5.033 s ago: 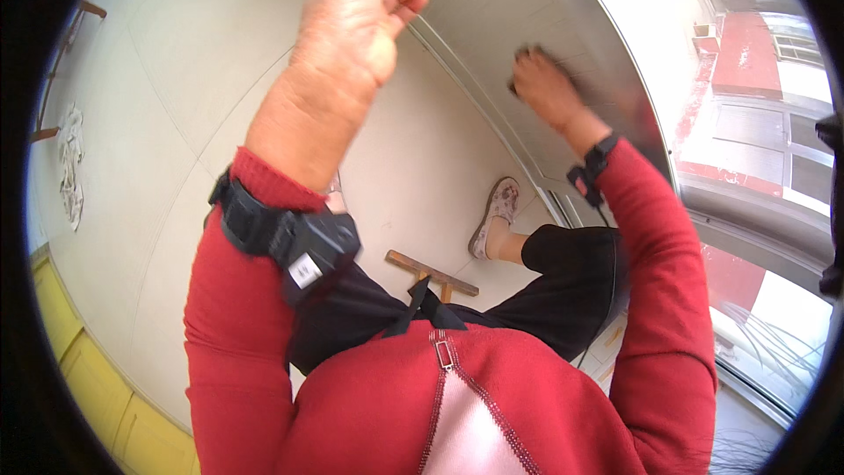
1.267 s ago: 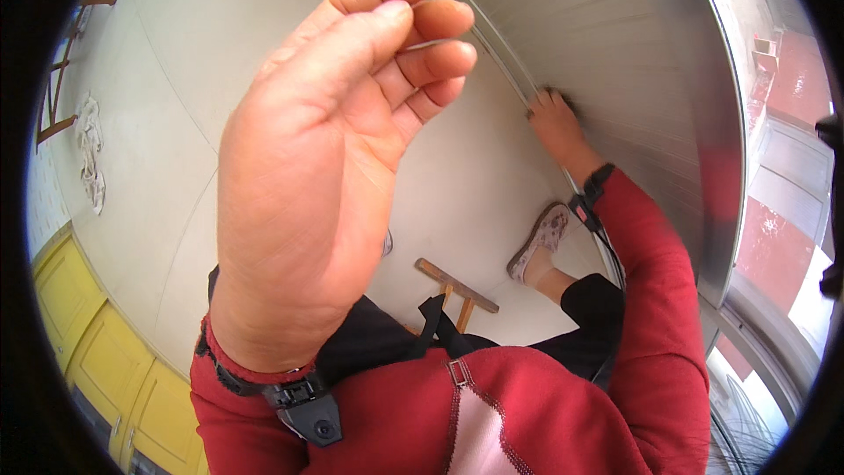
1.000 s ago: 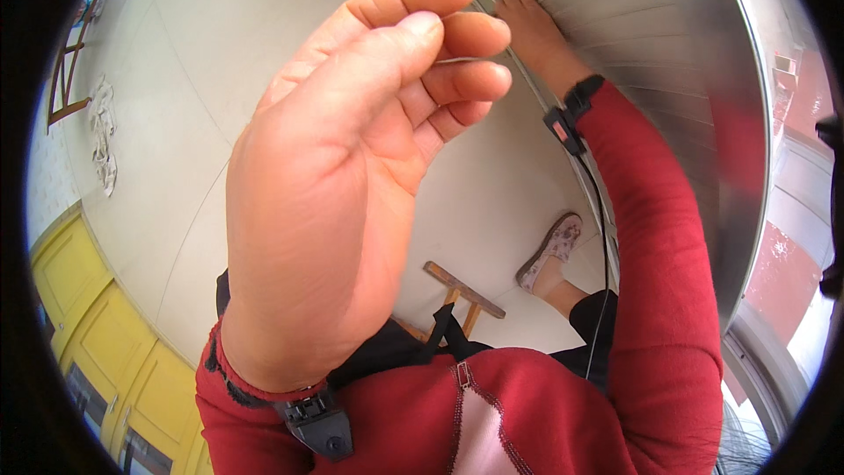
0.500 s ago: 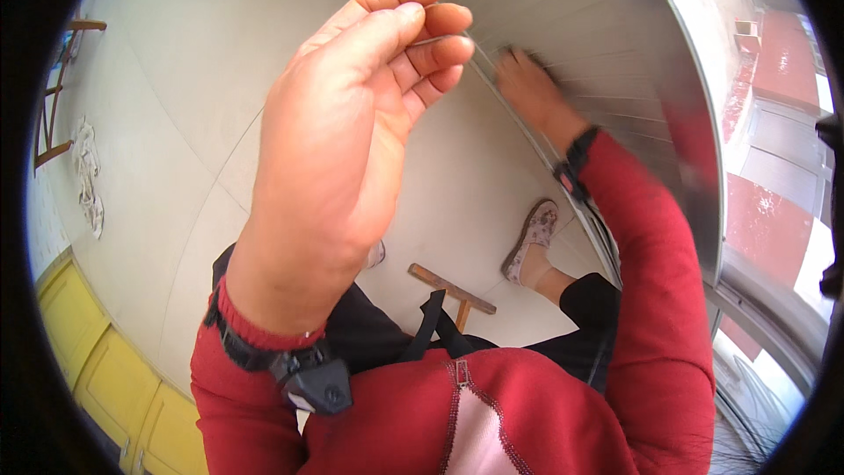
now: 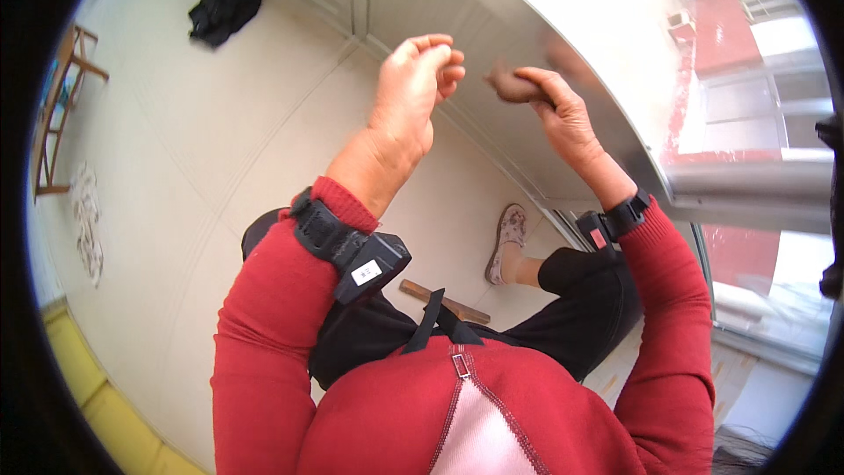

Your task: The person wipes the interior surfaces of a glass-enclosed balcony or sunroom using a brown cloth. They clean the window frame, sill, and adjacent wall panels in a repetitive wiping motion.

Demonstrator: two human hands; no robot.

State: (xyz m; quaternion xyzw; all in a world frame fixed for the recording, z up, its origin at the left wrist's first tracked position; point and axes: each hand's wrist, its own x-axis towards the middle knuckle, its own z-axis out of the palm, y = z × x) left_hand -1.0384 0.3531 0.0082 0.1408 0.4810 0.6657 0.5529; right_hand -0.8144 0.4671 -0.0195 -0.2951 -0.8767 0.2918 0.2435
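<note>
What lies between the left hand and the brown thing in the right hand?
No object: in the head view, only bare grey panel shows between the left hand and the brown thing in the right hand.

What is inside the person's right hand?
The right hand holds a small brown rounded lump; one end sticks out, while the part covered by the hand cannot be seen.
</note>
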